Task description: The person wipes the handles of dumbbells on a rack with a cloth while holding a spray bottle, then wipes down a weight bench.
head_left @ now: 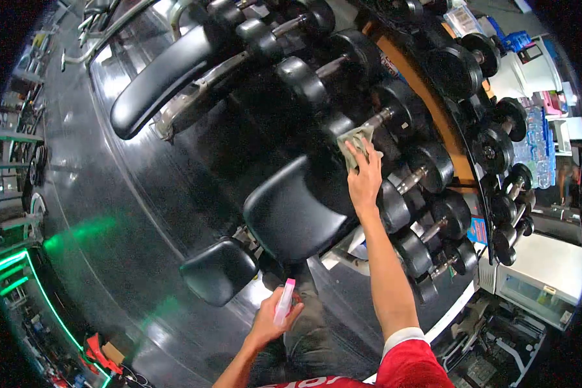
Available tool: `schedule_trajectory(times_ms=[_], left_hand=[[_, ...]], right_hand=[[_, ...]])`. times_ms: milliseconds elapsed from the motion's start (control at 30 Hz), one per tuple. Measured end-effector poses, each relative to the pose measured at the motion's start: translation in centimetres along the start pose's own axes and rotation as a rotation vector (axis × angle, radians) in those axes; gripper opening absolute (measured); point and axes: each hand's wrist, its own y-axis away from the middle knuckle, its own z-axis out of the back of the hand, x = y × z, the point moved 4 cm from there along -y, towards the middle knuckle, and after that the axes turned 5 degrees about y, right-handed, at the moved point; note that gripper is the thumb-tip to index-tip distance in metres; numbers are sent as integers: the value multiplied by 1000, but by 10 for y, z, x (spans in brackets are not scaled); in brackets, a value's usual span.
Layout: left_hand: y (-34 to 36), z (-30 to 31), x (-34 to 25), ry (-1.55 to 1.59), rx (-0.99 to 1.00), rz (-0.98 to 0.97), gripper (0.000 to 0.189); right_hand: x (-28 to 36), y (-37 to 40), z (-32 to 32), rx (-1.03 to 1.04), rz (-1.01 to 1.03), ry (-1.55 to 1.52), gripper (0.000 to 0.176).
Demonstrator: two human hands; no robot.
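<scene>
My right hand [366, 169] is stretched forward, its fingers pressing a greenish-grey cloth [357, 140] against the end of a black dumbbell [337, 124] on the rack. Near my body, my left hand [273, 318] is wrapped round a small clear bottle with a pink top [283, 302]. Between and ahead of the hands stands a black padded bench seat [297, 210], with a smaller black pad [220, 271] to its left.
Several more dumbbells [427, 169] line the rack on the right. A long black bench pad [161, 81] is at the upper left. A white cabinet [537, 275] stands at the far right, and green light strips [52, 304] glow at the lower left.
</scene>
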Motion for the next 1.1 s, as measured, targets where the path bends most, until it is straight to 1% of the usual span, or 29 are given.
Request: schedule_trajectory(times_ms=[33, 67, 133, 167, 200, 267, 300, 333, 367, 400, 433, 467, 500, 533, 600, 633, 667, 700, 733, 800, 833, 867, 900, 933, 1000, 1033, 1067, 1100], left_hand=[[-7, 0, -4, -3, -7, 12, 22], [-15, 0, -8, -13, 1, 15, 22], [-32, 2, -13, 31, -43, 73, 22], [-43, 2, -22, 56, -52, 85, 22], [-55, 2, -27, 41, -48, 97, 22], [-74, 2, -39, -42, -49, 7, 21], [-80, -1, -34, -3, -63, 61, 20], [-87, -4, -37, -12, -53, 70, 20], [-94, -6, -40, -9, -31, 125, 19], [-100, -8, -42, -5, -12, 176, 18], [-107, -10, -48, -15, -10, 182, 18], [-114, -13, -58, -72, -11, 118, 18], [-120, -15, -67, -126, -8, 52, 17], [-123, -17, -71, -130, 2, 60, 17], [-132, -16, -82, -118, -31, -48, 17], [-134, -16, -83, -111, -29, -47, 17], [-135, -14, -81, -42, -27, 27, 17], [-134, -12, -77, 28, -25, 104, 17], [-135, -10, -75, 40, -24, 108, 17], [-136, -5, -72, 90, -76, 67, 18], [-137, -1, -74, 67, -82, 52, 18], [-137, 3, -72, 70, -80, 52, 18], [-136, 6, -67, 83, -79, 100, 18], [-135, 10, -62, 95, -78, 148, 18], [-132, 17, -64, 82, -67, 167, 18], [-130, 19, -63, 67, -60, 186, 18], [-128, 22, -62, 70, -56, 189, 18], [-125, 25, -60, 89, -52, 209, 19]], right_hand=[[-3, 2, 1, 65, -48, -54, 57], [-2, 4, 5, 76, -91, -109, 57], [-1, 5, 3, 78, -89, -37, 55], [-2, 2, -3, 39, -50, 41, 53], [1, -7, -5, 44, -68, 35, 53], [9, -30, -6, 91, 0, 14, 48], [14, -44, -12, 98, 30, 25, 40], [22, -60, -16, 124, 76, -12, 31], [25, -69, -32, 134, 136, 22, 25], [30, -78, -45, 175, 175, 63, 23], [36, -88, -61, 279, 187, 111, 22], [38, -93, -71, 385, 198, 160, 21], [36, -95, -72, 387, 187, 159, 21], [35, -94, -71, 399, 184, 116, 21], [30, -91, -65, 410, 181, 81, 22], [24, -83, -50, 296, 185, -20, 24], [18, -72, -34, 185, 190, -123, 28], [9, -56, -22, 189, 133, -120, 34], [1, -39, -11, 193, 77, -114, 41], [-14, 2, -3, 83, -151, -183, 48], [-11, 19, -4, 86, -148, -179, 48], [-15, 37, -6, 33, -385, -236, 47], [-19, 47, -9, -25, -623, -292, 47], [-18, 50, -14, -27, -622, -289, 47], [-20, 54, -18, -144, -808, -423, 42], [-20, 50, -19, -180, -739, -367, 44], [-22, 41, -19, -178, -740, -361, 44], [-19, 24, -16, -168, -543, -230, 46]])
